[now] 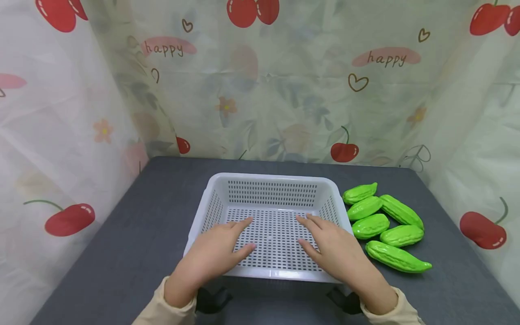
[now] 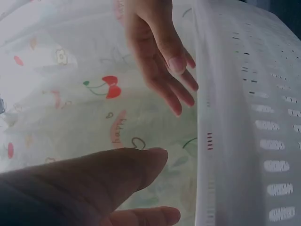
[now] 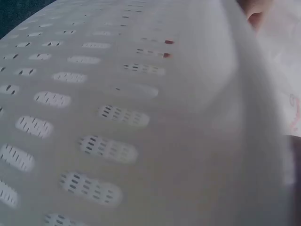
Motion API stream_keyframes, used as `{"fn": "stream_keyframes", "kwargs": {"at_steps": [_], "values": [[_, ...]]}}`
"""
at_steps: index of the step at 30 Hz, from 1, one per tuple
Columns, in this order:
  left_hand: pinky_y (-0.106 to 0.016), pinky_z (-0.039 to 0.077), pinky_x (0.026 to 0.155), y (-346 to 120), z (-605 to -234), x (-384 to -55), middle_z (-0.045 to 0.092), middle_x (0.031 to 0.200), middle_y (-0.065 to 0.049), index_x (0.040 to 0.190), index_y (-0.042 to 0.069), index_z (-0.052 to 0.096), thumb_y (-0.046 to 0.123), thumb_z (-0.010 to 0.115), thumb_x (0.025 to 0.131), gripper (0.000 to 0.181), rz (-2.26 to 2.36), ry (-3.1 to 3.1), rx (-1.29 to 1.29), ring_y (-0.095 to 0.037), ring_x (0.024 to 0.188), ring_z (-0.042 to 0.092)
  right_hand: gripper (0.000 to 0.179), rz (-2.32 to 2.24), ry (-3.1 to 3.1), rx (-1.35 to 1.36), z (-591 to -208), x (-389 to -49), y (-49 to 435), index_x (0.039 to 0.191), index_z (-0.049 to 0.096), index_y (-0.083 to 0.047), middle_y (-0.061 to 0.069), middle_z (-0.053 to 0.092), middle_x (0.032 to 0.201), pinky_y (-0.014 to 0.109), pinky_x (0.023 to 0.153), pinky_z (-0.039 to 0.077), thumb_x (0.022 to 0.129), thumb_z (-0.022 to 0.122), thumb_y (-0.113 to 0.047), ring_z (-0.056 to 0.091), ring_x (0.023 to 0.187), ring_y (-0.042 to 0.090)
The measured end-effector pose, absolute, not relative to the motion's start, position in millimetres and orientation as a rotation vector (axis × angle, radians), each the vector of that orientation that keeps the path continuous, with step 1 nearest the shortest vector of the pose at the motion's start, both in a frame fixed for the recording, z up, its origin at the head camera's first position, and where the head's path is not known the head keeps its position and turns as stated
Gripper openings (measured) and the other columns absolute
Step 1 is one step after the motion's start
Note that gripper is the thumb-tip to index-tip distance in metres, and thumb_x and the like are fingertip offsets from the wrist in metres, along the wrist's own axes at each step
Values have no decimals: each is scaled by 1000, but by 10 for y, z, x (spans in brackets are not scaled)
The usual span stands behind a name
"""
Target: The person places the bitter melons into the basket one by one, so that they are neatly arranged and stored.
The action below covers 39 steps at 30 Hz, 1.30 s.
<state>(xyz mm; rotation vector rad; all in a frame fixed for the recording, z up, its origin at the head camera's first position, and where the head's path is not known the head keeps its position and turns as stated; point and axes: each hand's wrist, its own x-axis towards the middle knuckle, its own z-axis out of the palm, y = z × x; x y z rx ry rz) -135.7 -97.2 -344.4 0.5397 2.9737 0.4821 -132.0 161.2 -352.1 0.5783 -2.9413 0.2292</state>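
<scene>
A white perforated plastic basket stands in the middle of the dark table, and nothing lies inside it. My left hand is over its near left part, fingers extended and thumb spread. On the other side my right hand hovers over the near right part in much the same pose. Neither hand holds anything. In the left wrist view, both the left hand and the right hand appear beside the basket wall. The basket's slotted side fills most of the right wrist view.
Several bright green bitter melons lie in a loose group on the table right of the basket, some close against its side. A dark grey table surface extends to the left. A cherry-print curtain hangs behind and at both sides.
</scene>
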Motion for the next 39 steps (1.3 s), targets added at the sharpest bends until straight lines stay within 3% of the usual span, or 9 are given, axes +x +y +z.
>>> {"fn": "stream_keyframes", "kwargs": {"at_steps": [10, 14, 18, 23, 26, 28, 30, 34, 39], "values": [[-53, 50, 92, -1372, -3205, -1347, 52, 143, -3, 148, 25, 40, 49, 56, 94, 62, 676, 2961, 393, -24, 122, 57, 52, 515, -2945, 486, -3276, -1207, 1810, 141, 50, -20, 6, 55, 139, 53, 91, 51, 94, 61, -37, 55, 124, 29], [-55, 48, 95, -1587, -3138, -1333, 54, 141, -7, 148, 23, 41, 49, 54, 95, 60, 839, 2941, 414, -29, 125, 55, 53, 656, -2910, 463, -3225, -1184, 1948, 144, 45, -19, 9, 52, 141, 54, 93, 50, 96, 59, -34, 53, 125, 32], [-58, 47, 94, -1770, -3113, -1331, 58, 136, -11, 148, 20, 40, 49, 52, 96, 60, 1018, 2926, 450, -34, 126, 54, 56, 782, -2808, 456, -3186, -1167, 2098, 147, 41, -18, 14, 51, 140, 47, 81, 55, 96, 60, -30, 55, 120, 34], [-59, 46, 97, -1943, -3148, -1377, 54, 138, -14, 149, 20, 35, 42, 52, 98, 58, 1269, 2887, 432, -37, 126, 53, 59, 863, -2673, 432, -3171, -1176, 2285, 148, 39, -15, 14, 48, 145, 58, 92, 47, 95, 62, -25, 51, 126, 40], [-48, 48, 99, -2025, -3202, -1423, 54, 138, -15, 149, 18, 36, 29, 51, 100, 52, 1451, 2843, 465, -34, 125, 54, 59, 904, -2596, 433, -3208, -1204, 2402, 149, 38, -15, 13, 46, 146, 29, 105, 43, 95, 62, -21, 51, 126, 39], [-35, 50, 98, -2066, -3241, -1455, 55, 136, -15, 148, 17, 38, 23, 50, 101, 49, 1575, 2797, 491, -28, 123, 57, 61, 914, -2561, 432, -3245, -1217, 2473, 150, 36, -19, 13, 47, 146, 9, 103, 35, 95, 62, -20, 50, 127, 33], [-23, 49, 95, -2094, -3278, -1483, 54, 137, -17, 148, 15, 38, 18, 48, 102, 47, 1698, 2736, 520, -18, 120, 59, 63, 931, -2529, 448, -3291, -1229, 2536, 151, 33, -22, 12, 45, 148, -4, 96, 24, 95, 61, -17, 46, 134, 16], [-15, 48, 91, -2134, -3346, -1526, 48, 141, -23, 149, 13, 35, 16, 46, 102, 48, 1924, 2584, 537, -2, 116, 59, 69, 930, -2477, 508, -3387, -1242, 2633, 153, 29, -23, 13, 42, 150, -3, 99, 23, 93, 61, -10, 31, 134, -13], [-21, 50, 91, -2171, -3462, -1582, 45, 144, -18, 150, 10, 32, 14, 47, 102, 51, 2150, 2379, 522, -3, 117, 58, 76, 939, -2440, 549, -3519, -1260, 2736, 154, 25, -23, 3, 38, 153, -1, 103, 22, 91, 62, -3, 27, 136, -12]]}}
